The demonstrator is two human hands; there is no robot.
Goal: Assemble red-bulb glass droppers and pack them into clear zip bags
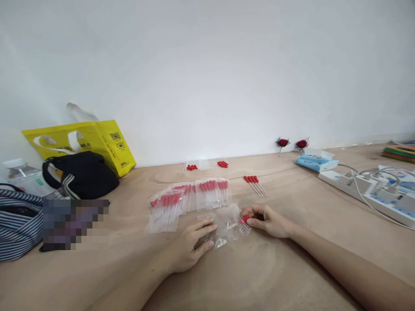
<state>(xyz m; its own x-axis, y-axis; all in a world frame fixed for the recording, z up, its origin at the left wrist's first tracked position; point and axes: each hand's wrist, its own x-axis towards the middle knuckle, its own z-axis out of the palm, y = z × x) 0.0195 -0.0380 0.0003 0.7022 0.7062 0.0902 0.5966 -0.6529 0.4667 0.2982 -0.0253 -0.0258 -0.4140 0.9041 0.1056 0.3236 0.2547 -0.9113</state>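
Note:
A clear plastic bag (222,222) lies flat on the wooden table (246,276) between my hands. My left hand (194,242) rests on the bag's left side, fingers apart. At its right end, my right hand (266,220) pinches a red-tipped stick (245,219), whose white shaft points left at the bag; whether the shaft is inside is hard to tell. Beyond the bag are filled bags of red-tipped sticks, one group (212,192) in the middle and another (165,207) to the left. Several loose red-tipped sticks (255,185) lie behind my right hand.
Small red pieces (223,164) on clear plastic lie near the wall. At left are a yellow bag (110,147), a black cloth item (86,172) and a striped bag (19,224). On the right sit a blue tissue pack (316,162) and a power strip (372,194) with cables.

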